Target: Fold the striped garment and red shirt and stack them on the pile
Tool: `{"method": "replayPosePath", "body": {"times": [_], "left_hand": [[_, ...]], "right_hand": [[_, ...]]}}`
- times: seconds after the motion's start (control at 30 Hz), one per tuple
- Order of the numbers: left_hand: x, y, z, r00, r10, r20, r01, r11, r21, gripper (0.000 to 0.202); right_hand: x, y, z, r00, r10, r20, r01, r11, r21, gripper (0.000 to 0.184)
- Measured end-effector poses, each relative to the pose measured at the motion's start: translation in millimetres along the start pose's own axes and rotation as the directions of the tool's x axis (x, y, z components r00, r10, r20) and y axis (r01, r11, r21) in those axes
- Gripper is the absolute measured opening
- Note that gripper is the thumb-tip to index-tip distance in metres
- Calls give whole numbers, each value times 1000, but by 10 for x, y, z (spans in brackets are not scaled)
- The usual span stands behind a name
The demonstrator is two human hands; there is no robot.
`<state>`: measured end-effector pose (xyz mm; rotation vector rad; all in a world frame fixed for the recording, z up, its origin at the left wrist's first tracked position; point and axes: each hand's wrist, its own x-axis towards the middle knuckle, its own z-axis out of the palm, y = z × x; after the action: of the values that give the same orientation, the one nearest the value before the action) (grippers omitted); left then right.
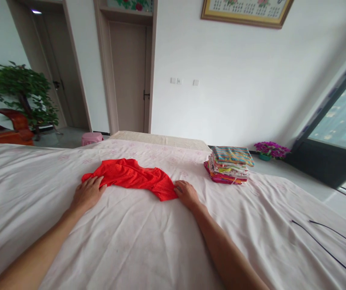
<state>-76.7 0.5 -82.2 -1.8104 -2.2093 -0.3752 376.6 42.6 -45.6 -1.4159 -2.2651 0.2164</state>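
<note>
A red top [130, 175] with a small pattern of holes lies spread across the white bed sheet [149, 233], its neckline on the far side. My left hand [88, 192] rests palm down on its left end, fingers apart over the cloth. At the right end, my right hand [187, 193] has its bent fingers closed at the corner of the top; the thumb is hidden. To the right of that hand stands a stack of folded clothes [229, 171], with a blue, orange and grey patterned piece uppermost.
Black cords [324, 245] lie on the sheet at the right. Beyond the bed are a pink stool [92, 138], a potted plant [24, 94], a wooden armchair [8, 125] and purple flowers [271, 149] in a green pot. A beige-covered surface [161, 139] adjoins the bed's far edge.
</note>
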Motion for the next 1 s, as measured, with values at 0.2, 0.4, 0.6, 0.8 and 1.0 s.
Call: {"method": "replayPosePath", "body": {"times": [0.2,0.4,0.6,0.8,1.0], "left_hand": [[12,14,-17,1000,-17,-12,16,999,-35,62],[50,-6,16,999,-44,-12,43,999,-32,65],[58,-18,4,998,-49,-30,48,998,-39,61],[52,-52,10,999,-30,-31,28,998,-57,61],[54,-78,19,999,-35,-38,31,994,-104,58]], "right_hand": [[3,26,-5,1000,-5,-16,6,999,52,20],[25,68,32,999,22,-50,-16,992,122,16],[37,16,10,998,31,-53,-24,992,124,21],[16,-77,-7,1000,-23,-8,23,1000,4,27],[19,-100,24,1000,-29,-1,29,998,-61,31]]}}
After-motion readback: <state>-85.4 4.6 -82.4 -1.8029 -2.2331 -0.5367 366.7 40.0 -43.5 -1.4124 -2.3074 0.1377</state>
